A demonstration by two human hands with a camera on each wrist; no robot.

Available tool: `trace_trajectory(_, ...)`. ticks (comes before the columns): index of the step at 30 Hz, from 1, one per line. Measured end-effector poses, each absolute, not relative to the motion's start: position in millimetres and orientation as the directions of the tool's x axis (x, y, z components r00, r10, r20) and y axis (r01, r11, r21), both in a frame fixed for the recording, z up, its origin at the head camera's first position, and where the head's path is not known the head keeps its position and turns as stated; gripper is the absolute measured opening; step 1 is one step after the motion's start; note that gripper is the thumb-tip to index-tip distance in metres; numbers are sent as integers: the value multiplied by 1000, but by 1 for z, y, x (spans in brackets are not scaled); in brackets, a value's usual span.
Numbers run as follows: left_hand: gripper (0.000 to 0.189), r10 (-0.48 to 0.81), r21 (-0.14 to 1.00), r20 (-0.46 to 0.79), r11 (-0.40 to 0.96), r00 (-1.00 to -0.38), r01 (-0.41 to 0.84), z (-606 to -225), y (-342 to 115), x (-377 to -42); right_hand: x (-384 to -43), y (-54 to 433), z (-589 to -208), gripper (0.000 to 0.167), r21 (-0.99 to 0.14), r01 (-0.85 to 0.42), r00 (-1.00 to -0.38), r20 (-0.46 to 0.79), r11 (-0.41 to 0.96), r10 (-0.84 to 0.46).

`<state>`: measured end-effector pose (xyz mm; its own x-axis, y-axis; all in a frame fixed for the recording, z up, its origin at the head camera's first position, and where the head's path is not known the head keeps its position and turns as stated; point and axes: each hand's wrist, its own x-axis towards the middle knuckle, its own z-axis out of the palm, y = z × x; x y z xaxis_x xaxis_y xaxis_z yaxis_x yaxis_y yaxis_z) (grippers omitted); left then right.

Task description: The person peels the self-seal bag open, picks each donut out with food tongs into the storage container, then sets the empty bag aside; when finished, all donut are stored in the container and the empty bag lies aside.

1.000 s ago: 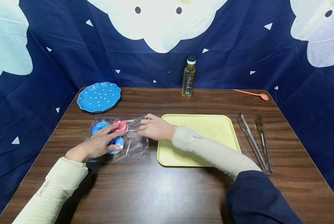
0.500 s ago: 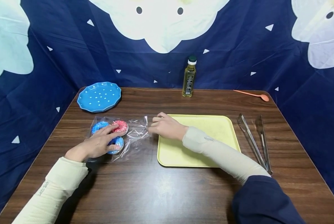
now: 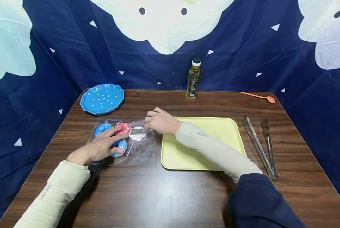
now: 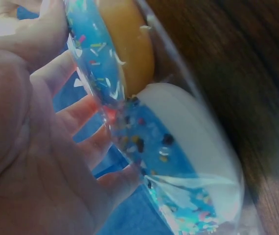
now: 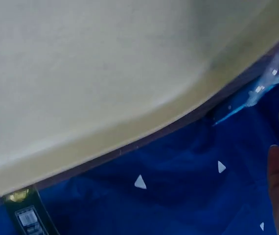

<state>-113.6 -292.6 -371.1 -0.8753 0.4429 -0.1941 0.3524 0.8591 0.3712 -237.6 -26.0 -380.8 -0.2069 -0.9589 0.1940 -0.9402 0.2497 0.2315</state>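
In the head view, a clear plastic bag (image 3: 138, 148) lies on the table with toy doughnuts inside: a red one (image 3: 123, 128), a blue one (image 3: 102, 128) behind the fingers and another blue one (image 3: 120, 147) nearer the front. My left hand (image 3: 100, 147) rests over the doughnuts with its fingers spread. The left wrist view shows those fingers touching the bag beside a sprinkled blue doughnut (image 4: 169, 142). At the bag's right end, my right hand (image 3: 162, 122) pinches the plastic near the back corner; its thumb is mostly hidden from above.
A yellow tray (image 3: 204, 158) lies just right of the bag, under my right forearm. Metal tongs (image 3: 262, 152) rest at its right. Along the back stand a blue dotted plate (image 3: 102, 98), an oil bottle (image 3: 193, 79) and an orange spoon (image 3: 269, 98).
My right hand first moved right, drawing the bag's end out into creases, then came back left and a little farther away, with the plastic spreading wider. The left hand has stayed in place.
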Motion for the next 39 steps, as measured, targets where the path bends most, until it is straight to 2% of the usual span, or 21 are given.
trace_trajectory(5, 67, 444, 370, -194, 859, -875, 354, -373, -292, -113, -240, -35, -385, 25, 296, -936, -143, 173, 190, -974)
trace_trajectory(8, 67, 443, 368, -194, 860, -875, 354, -373, -293, -114, -241, -37, -385, 23, 330, -927, -126, 178, 180, -976)
trace_trajectory(15, 67, 450, 362, -188, 858, -873, 364, -372, -291, -116, -251, -24, -383, 22, 320, -924, -151, 198, 210, -968)
trace_trajectory(21, 65, 464, 387, -177, 844, -868, 372, -371, -292, -115, -256, -7, -382, 17, 282, -911, -234, 246, 300, -941)
trace_trajectory(25, 66, 458, 380, -188, 850, -869, 366, -371, -292, -114, -255, -3, -383, 13, 251, -921, -239, 236, 297, -942)
trace_trajectory(28, 66, 455, 369, -186, 854, -871, 367, -372, -290, -113, -255, -6, -381, 9, 213, -924, -267, 239, 318, -934)
trace_trajectory(31, 66, 454, 362, -178, 855, -873, 371, -373, -290, -113, -256, -12, -378, 14, 194, -920, -295, 235, 342, -926)
trace_trajectory(35, 66, 449, 358, -175, 858, -876, 368, -372, -290, -113, -259, -25, -379, 23, 214, -925, -277, 189, 315, -942)
trace_trajectory(39, 65, 443, 361, -174, 860, -879, 362, -371, -290, -112, -261, -36, -385, 23, 259, -928, -234, 151, 267, -960)
